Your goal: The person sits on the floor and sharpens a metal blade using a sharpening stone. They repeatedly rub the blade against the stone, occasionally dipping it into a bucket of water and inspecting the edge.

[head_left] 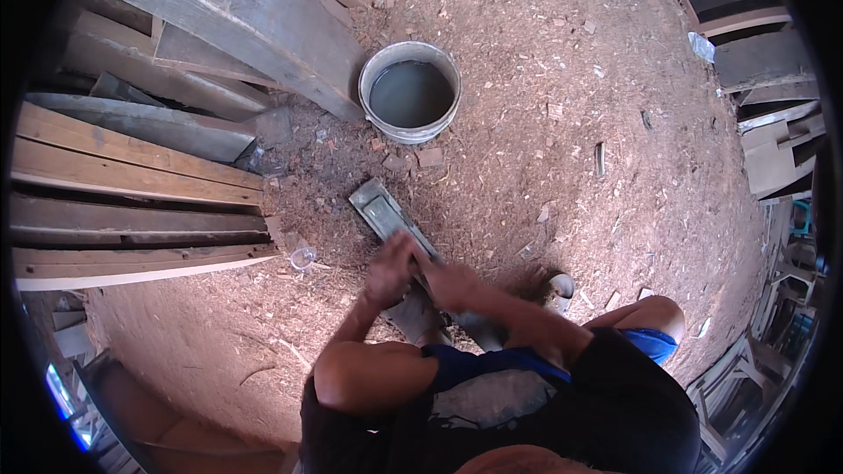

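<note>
1. Where the view is nearest, the person's bent knees, dark shirt and blue shorts (pixel 650 342) fill the lower edge, with both forearms reaching forward from them.
2. Left hand (pixel 391 270): grip closed, fingers curled down over the near part of a long grey sharpening block (pixel 384 213); what it clamps under the fingers cannot be told.
3. Right hand (pixel 450 283): just right of the left hand and touching it, grip likewise closed and pressed down on the same block; any blade beneath is hidden.
4. Sharpening block: a flat, narrow slab lying on the sawdust floor (pixel 544 105), running from under the hands away to the far left.
5. Small clear cup (pixel 303 257): on the floor, left of the hands, near the plank ends.
6. Stacked planks (pixel 132 175): left side, piled lengthwise.
7. Grey metal bucket (pixel 409 92): farther off, beyond the block's far end, upright and holding murky water.
8. More timber (pixel 764 61): far right.
</note>
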`<action>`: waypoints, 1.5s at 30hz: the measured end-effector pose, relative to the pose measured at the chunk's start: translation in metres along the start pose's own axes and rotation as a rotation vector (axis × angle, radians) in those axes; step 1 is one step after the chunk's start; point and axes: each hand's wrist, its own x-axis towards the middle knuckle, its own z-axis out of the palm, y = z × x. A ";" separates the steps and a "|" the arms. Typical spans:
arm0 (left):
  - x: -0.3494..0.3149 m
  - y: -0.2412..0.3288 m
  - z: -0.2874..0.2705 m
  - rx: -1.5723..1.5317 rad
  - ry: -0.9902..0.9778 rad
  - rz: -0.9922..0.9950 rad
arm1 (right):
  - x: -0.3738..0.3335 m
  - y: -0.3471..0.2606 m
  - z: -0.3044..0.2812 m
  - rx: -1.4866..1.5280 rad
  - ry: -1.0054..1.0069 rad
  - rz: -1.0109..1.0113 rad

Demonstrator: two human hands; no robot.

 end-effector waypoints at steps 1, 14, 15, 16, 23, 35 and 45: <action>-0.030 0.009 0.013 -0.071 -0.004 0.005 | -0.019 -0.002 0.014 0.029 -0.081 0.027; -0.002 -0.002 -0.009 0.229 -0.063 0.071 | 0.011 0.008 0.026 0.041 0.196 -0.091; -0.020 0.003 0.001 0.157 -0.021 0.069 | 0.004 0.016 0.054 0.023 0.205 -0.096; -0.035 0.007 0.009 0.078 0.029 0.068 | -0.010 0.008 0.053 0.056 0.097 -0.021; 0.078 -0.045 -0.064 0.180 0.034 0.051 | 0.068 -0.013 -0.042 0.045 0.186 -0.062; 0.048 -0.035 -0.028 0.229 0.061 0.081 | 0.026 -0.009 -0.012 0.086 0.118 0.026; -0.026 0.011 -0.003 0.121 -0.088 -0.045 | -0.019 0.005 0.053 0.100 0.026 0.035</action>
